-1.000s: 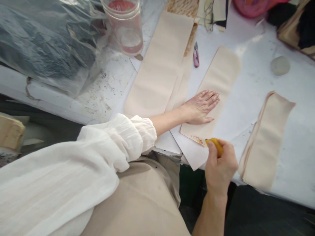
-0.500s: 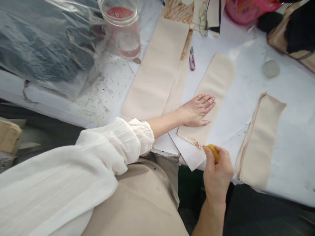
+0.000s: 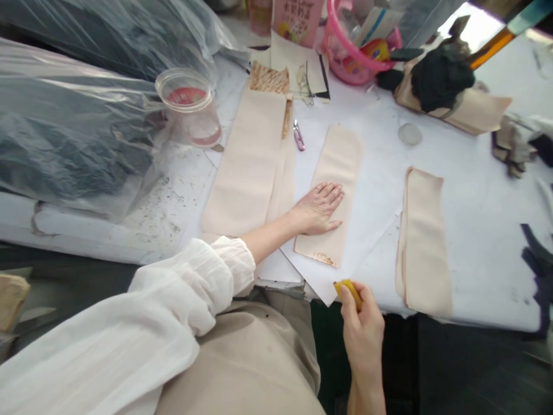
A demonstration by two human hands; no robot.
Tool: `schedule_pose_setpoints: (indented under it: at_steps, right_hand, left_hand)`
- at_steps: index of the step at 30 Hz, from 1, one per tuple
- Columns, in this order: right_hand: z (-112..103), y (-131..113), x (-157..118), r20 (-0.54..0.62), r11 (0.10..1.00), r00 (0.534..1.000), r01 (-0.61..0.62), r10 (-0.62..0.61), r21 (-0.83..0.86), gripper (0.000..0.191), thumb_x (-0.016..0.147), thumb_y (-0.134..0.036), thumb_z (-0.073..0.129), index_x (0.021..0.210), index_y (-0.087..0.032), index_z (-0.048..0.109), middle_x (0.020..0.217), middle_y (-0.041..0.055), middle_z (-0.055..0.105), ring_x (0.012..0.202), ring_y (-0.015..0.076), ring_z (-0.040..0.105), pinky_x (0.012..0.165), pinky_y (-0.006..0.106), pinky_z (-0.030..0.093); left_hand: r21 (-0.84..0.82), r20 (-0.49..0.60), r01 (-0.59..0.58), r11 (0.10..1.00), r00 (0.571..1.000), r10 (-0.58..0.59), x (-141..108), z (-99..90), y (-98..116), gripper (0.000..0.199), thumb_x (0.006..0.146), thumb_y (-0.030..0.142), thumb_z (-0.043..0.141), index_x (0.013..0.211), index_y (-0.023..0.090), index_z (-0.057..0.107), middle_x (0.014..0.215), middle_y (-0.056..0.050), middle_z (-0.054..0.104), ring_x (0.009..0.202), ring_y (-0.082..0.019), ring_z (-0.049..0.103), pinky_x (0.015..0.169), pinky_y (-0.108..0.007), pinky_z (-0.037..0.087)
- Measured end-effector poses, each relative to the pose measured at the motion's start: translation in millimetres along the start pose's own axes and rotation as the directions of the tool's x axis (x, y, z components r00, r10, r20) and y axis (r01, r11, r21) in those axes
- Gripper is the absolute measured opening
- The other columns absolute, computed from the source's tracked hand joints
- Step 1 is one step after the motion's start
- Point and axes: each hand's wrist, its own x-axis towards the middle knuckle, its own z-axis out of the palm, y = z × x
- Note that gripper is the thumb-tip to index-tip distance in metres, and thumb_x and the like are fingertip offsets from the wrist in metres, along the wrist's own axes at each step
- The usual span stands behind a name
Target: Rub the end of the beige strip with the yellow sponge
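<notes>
A beige strip [image 3: 338, 155] with one rounded end lies on the white-covered table [image 3: 371, 225]. My left hand [image 3: 319, 208] rests flat on it, fingers spread. Brown, glossy smears mark the strip's near end. Beyond the table's front edge, my right hand [image 3: 360, 308] is closed around a small yellow tool [image 3: 351, 293], whose dark tip points up and left, apart from the strip. Larger beige pieces [image 3: 248, 155] lie overlapped under and beyond my left forearm. To the right sits a folded stack of beige strips [image 3: 425, 242].
Pink snips [image 3: 298, 136] lie between the pieces. A clear tub [image 3: 190, 109] stands beside plastic-wrapped bundles [image 3: 78, 127] on the left. At the back are a pink basket [image 3: 360, 57], eyeglasses [image 3: 305, 83] and a round disc [image 3: 410, 134]. Black cloth [image 3: 443, 75] lies at the back right.
My right hand with the yellow tool has pulled away from the strip's near end, toward my body. My left hand stays flat on the strip. The view has shifted, showing more of the table's back.
</notes>
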Motion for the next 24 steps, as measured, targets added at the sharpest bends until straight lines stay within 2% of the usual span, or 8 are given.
schedule_pose_setpoints:
  at_steps: [4, 7, 11, 13, 15, 18, 20, 24]
  right_hand:
    - [-2.4, -2.9, -13.9, 0.067, 0.734, 0.964, -0.239, 0.256, 0.635, 0.032, 0.086, -0.046, 0.078, 0.092, -0.019, 0.061, 0.082, -0.0017, 0.053, 0.052, 0.0047, 0.032, 0.045, 0.017, 0.027]
    - [4.1, -10.7, -16.1, 0.225, 0.512, 0.941, -0.328, 0.254, 0.794, 0.034, 0.083, -0.044, 0.082, 0.093, -0.018, 0.063, 0.083, -0.0012, 0.055, 0.048, 0.001, 0.026, 0.045, 0.015, 0.027]
    - [13.6, -14.2, -17.9, 0.305, 0.354, 0.928, -0.365, 0.213, 0.861, 0.033, 0.083, -0.042, 0.083, 0.095, -0.017, 0.064, 0.08, -0.003, 0.054, 0.046, -0.0007, 0.02, 0.043, 0.014, 0.025]
    - [17.2, -12.5, -18.8, 0.316, 0.306, 0.927, -0.366, 0.202, 0.879, 0.033, 0.083, -0.041, 0.083, 0.094, -0.017, 0.064, 0.08, -0.0037, 0.053, 0.046, -0.0008, 0.02, 0.043, 0.014, 0.025]
    - [19.4, -10.1, -19.1, 0.313, 0.278, 0.93, -0.358, 0.193, 0.891, 0.032, 0.083, -0.04, 0.083, 0.095, -0.017, 0.064, 0.08, -0.0041, 0.053, 0.046, -0.0008, 0.019, 0.043, 0.014, 0.025]
    - [20.0, -7.0, -19.1, 0.296, 0.287, 0.938, -0.337, 0.179, 0.896, 0.032, 0.085, -0.042, 0.081, 0.095, -0.016, 0.064, 0.082, -0.0033, 0.054, 0.046, -0.0004, 0.02, 0.043, 0.014, 0.026]
    - [19.5, -5.3, -19.9, 0.28, 0.311, 0.945, -0.321, 0.17, 0.895, 0.032, 0.086, -0.043, 0.08, 0.094, -0.017, 0.063, 0.082, -0.0032, 0.054, 0.046, 0.0001, 0.02, 0.043, 0.015, 0.026]
    - [18.7, -0.8, -24.1, 0.25, 0.337, 0.954, -0.292, 0.163, 0.895, 0.034, 0.084, -0.044, 0.081, 0.089, -0.018, 0.061, 0.075, -0.0062, 0.047, 0.047, 0.0014, 0.02, 0.042, 0.015, 0.025]
  left_hand:
    - [-0.097, 0.122, -0.003, 0.995, 0.992, 0.015, 3.0, -10.8, -9.5, 0.082, 0.094, 0.057, 0.043, 0.153, 0.002, 0.028, 0.163, -0.021, 0.019, 0.154, -0.031, 0.014, 0.126, -0.045, 0.011]
    - [-0.221, 0.159, -0.023, 0.975, 0.986, 0.059, 6.3, -24.5, -19.9, 0.075, 0.088, 0.049, 0.061, 0.146, 0.005, 0.043, 0.16, -0.02, 0.03, 0.151, -0.031, 0.024, 0.125, -0.042, 0.019]
    - [-0.276, 0.015, -0.008, 0.961, 1.0, 0.013, -8.9, -45.8, -11.2, 0.038, 0.088, 0.021, 0.064, 0.123, 0.009, 0.063, 0.142, -0.019, 0.054, 0.139, -0.029, 0.044, 0.117, -0.042, 0.035]
    - [-0.476, -0.042, -0.008, 0.879, 0.999, -0.013, -29.8, -55.1, 7.3, 0.023, 0.089, 0.021, 0.064, 0.11, 0.013, 0.07, 0.124, -0.013, 0.066, 0.119, -0.025, 0.06, 0.105, -0.04, 0.046]
    - [-0.783, 0.015, -0.011, 0.622, 0.999, 0.037, -55.1, -61.6, 30.1, 0.021, 0.09, 0.03, 0.066, 0.101, 0.014, 0.073, 0.103, -0.008, 0.072, 0.096, -0.018, 0.068, 0.09, -0.03, 0.052]
    - [-0.952, 0.122, 0.094, 0.291, 0.99, 0.077, -87.1, -64.8, 59.6, 0.025, 0.086, 0.034, 0.072, 0.102, 0.014, 0.075, 0.095, -0.006, 0.074, 0.089, -0.014, 0.069, 0.083, -0.023, 0.052]
    - [-0.967, 0.124, 0.113, 0.227, 0.992, 0.034, -98.6, -63.0, 72.3, 0.027, 0.083, 0.033, 0.075, 0.103, 0.014, 0.076, 0.093, -0.006, 0.073, 0.087, -0.014, 0.069, 0.082, -0.023, 0.052]
    - [-0.962, 0.033, 0.025, 0.272, 0.999, 0.025, -102.6, -55.4, 85.5, 0.018, 0.085, 0.031, 0.073, 0.093, 0.016, 0.077, 0.088, -0.004, 0.072, 0.082, -0.013, 0.067, 0.079, -0.022, 0.05]
